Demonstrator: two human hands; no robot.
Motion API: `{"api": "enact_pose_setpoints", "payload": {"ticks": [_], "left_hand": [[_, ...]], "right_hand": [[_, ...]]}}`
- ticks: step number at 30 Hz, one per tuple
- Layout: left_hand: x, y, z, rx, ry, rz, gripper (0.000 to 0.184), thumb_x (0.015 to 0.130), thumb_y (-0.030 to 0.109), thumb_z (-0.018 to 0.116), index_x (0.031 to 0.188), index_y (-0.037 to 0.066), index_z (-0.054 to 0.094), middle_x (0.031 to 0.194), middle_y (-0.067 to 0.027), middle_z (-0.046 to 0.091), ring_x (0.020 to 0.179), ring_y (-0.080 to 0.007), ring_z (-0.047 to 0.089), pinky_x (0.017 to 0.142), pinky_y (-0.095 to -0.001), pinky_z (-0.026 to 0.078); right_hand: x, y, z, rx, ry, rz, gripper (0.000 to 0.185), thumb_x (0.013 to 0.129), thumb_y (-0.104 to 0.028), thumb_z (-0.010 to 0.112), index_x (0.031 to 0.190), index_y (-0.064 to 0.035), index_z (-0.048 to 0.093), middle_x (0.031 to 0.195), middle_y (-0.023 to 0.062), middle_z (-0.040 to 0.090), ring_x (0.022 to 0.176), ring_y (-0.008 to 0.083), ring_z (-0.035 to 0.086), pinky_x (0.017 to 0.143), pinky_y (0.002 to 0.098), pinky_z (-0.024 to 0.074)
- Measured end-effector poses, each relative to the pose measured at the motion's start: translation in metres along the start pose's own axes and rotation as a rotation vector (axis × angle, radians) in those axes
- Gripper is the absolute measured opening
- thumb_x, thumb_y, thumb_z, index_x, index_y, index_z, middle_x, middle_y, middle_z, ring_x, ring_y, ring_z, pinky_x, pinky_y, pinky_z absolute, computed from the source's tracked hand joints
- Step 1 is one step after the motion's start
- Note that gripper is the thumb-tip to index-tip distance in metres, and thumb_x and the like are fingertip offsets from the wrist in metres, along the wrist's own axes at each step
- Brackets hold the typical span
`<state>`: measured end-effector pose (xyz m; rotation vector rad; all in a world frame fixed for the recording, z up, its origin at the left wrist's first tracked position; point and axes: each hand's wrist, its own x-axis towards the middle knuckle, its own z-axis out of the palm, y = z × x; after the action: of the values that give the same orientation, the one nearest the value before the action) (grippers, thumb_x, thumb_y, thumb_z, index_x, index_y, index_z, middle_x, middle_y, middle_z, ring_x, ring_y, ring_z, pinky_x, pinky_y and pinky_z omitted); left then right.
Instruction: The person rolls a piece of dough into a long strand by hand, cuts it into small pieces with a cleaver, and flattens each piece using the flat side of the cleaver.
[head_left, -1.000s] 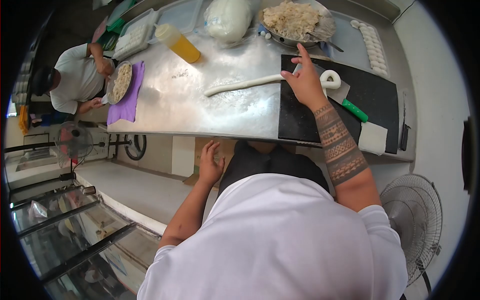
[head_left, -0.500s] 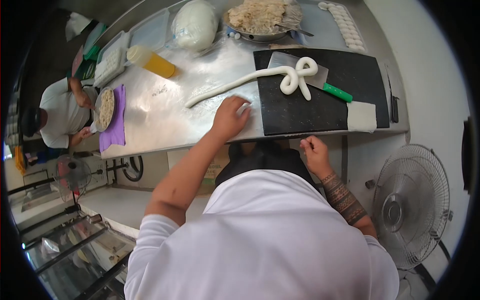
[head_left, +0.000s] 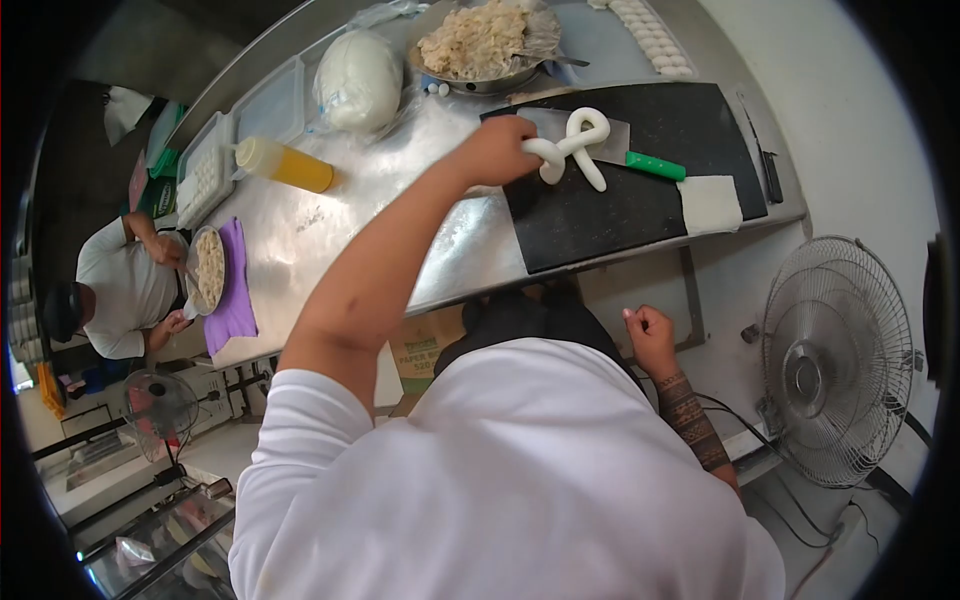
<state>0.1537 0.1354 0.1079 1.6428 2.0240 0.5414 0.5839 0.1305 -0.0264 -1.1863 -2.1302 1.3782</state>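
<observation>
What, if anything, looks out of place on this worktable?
The green-handled knife on the black board seems oddly placed: looped dough lies across it, close to the left hand, where it could get in the way.

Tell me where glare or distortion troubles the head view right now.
Head view: glare whitens patches of the steel tabletop. Head view: fisheye bending curves the tabletop's edges, and the picture's corners go black. Head view: the looped part of the dough rope shows clearly against the dark board.
</observation>
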Motion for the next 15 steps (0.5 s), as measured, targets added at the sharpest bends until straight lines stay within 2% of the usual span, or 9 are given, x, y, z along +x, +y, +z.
{"api": "enact_pose_setpoints", "payload": {"ticks": [1, 2, 3, 4, 6, 9, 11, 14, 15], "left_hand": [[-0.019, -0.001, -0.02, -0.16, 0.043, 0.054, 0.032, 0.083, 0.026, 0.081, 0.104, 0.001, 0.076, 0.092, -0.0168, 0.075, 0.085, -0.0321, 0.072, 0.079, -0.043, 0.055], [-0.037, -0.005, -0.041, -0.316, -0.025, -0.038, 0.034, 0.084, 0.027, 0.081, 0.105, 0.001, 0.075, 0.091, -0.0139, 0.073, 0.083, -0.0266, 0.069, 0.078, -0.041, 0.054], [-0.06, 0.005, -0.073, -0.365, -0.048, -0.081, 0.034, 0.086, 0.026, 0.08, 0.107, 0.001, 0.074, 0.092, -0.0119, 0.073, 0.084, -0.022, 0.068, 0.077, -0.0384, 0.053], [-0.078, -0.012, -0.087, -0.346, 0.071, -0.019, 0.032, 0.086, 0.023, 0.081, 0.108, 0.0, 0.074, 0.091, -0.0095, 0.071, 0.084, -0.0173, 0.066, 0.077, -0.0348, 0.051], [-0.122, -0.019, -0.125, -0.53, 0.168, -0.03, 0.024, 0.089, 0.017, 0.08, 0.107, 0.003, 0.073, 0.087, 0.0, 0.065, 0.082, -0.0108, 0.059, 0.077, -0.0293, 0.048], [-0.185, -0.049, -0.169, -0.733, 0.371, -0.039, 0.028, 0.089, 0.005, 0.076, 0.116, 0.002, 0.069, 0.098, 0.0006, 0.066, 0.092, -0.0087, 0.06, 0.083, -0.025, 0.047], [-0.219, -0.056, -0.185, -0.783, 0.531, 0.049, 0.021, 0.089, 0.012, 0.079, 0.107, 0.003, 0.072, 0.091, 0.0019, 0.069, 0.085, -0.0083, 0.061, 0.079, -0.0258, 0.048], [-0.256, -0.084, -0.188, -0.506, 0.746, -0.202, 0.025, 0.089, 0.016, 0.081, 0.107, 0.001, 0.073, 0.095, -0.0043, 0.073, 0.085, -0.0121, 0.066, 0.079, -0.0286, 0.051], [-0.265, -0.095, -0.183, -0.317, 0.773, -0.304, 0.027, 0.089, 0.017, 0.081, 0.109, 0.0, 0.074, 0.093, -0.0051, 0.074, 0.084, -0.0134, 0.066, 0.078, -0.0294, 0.052]], "right_hand": [[-0.002, -0.007, 0.003, 0.013, -0.047, 0.059, 0.038, 0.099, -0.018, 0.075, 0.072, -0.0029, 0.052, 0.063, 0.0048, 0.05, 0.058, 0.0123, 0.048, 0.055, 0.0344, 0.0413], [-0.002, -0.019, 0.005, 0.027, -0.095, 0.114, 0.035, 0.098, -0.017, 0.075, 0.074, -0.0029, 0.054, 0.064, 0.0049, 0.051, 0.059, 0.0115, 0.049, 0.056, 0.0336, 0.0425], [-0.002, -0.027, 0.009, 0.041, -0.145, 0.168, 0.032, 0.097, -0.016, 0.075, 0.075, -0.0028, 0.056, 0.065, 0.0049, 0.052, 0.06, 0.0107, 0.05, 0.057, 0.0328, 0.0437], [0.0, -0.027, 0.015, 0.03, -0.17, 0.134, 0.027, 0.096, -0.015, 0.075, 0.078, -0.003, 0.058, 0.067, 0.005, 0.054, 0.061, 0.0104, 0.051, 0.058, 0.0321, 0.0448], [0.007, -0.026, 0.031, 0.006, -0.224, 0.063, 0.018, 0.092, -0.012, 0.075, 0.082, -0.0032, 0.063, 0.07, 0.005, 0.057, 0.062, 0.0099, 0.052, 0.059, 0.0307, 0.0468], [0.026, -0.051, 0.05, -0.13, -0.334, -0.038, 0.008, 0.087, -0.008, 0.073, 0.085, -0.0038, 0.067, 0.071, 0.0049, 0.059, 0.063, 0.0106, 0.055, 0.06, 0.0308, 0.0476], [0.038, -0.059, 0.068, -0.155, -0.319, -0.103, 0.007, 0.085, -0.007, 0.073, 0.085, -0.0037, 0.068, 0.073, 0.0054, 0.061, 0.064, 0.0113, 0.056, 0.06, 0.0308, 0.0479], [0.057, -0.072, 0.09, -0.142, -0.339, -0.134, 0.006, 0.084, -0.007, 0.073, 0.087, -0.0029, 0.069, 0.076, 0.0069, 0.065, 0.065, 0.0122, 0.059, 0.061, 0.0313, 0.0486], [0.062, -0.077, 0.095, -0.129, -0.352, -0.132, 0.007, 0.085, -0.008, 0.073, 0.088, -0.0026, 0.07, 0.077, 0.0075, 0.066, 0.066, 0.0124, 0.059, 0.062, 0.0315, 0.0489]]}}
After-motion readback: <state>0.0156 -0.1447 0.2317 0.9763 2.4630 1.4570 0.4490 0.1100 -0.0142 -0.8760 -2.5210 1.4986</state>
